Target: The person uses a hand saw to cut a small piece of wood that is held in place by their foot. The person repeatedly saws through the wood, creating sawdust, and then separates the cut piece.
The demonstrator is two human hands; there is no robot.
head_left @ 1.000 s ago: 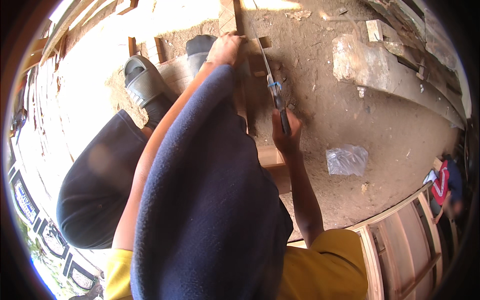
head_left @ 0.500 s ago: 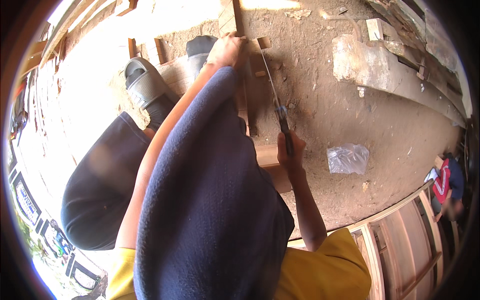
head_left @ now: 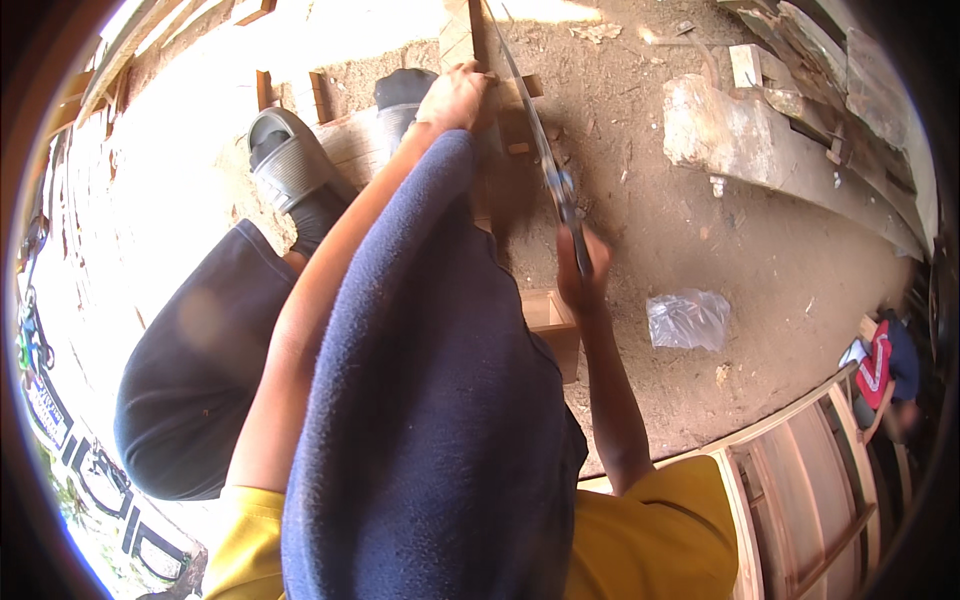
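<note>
My right hand [head_left: 585, 272] is closed round the dark handle of a handsaw [head_left: 541, 140]. Its thin blade runs away from me, up and to the left, along the right side of a wooden piece [head_left: 458, 35]. My left hand [head_left: 455, 97] is closed on that piece, pressing it down beside my sandalled foot [head_left: 398, 92]. Motion blurs the saw near its handle. A short wood block [head_left: 530, 86] shows just right of the blade. The dark blue cloth [head_left: 430, 380] hanging in front of me hides part of the wood below my left hand.
A crumpled clear plastic bag [head_left: 688, 319] lies on the dirt floor to the right. Weathered planks [head_left: 740, 130] are piled at the far right. A wooden frame [head_left: 790, 470] stands at the lower right, with another person [head_left: 885, 365] beyond it. A wooden box-like piece [head_left: 548, 312] is near my right forearm.
My right hand has moved slightly away from me with the saw. The blade now reaches farther past the wood. My left hand stays in place.
</note>
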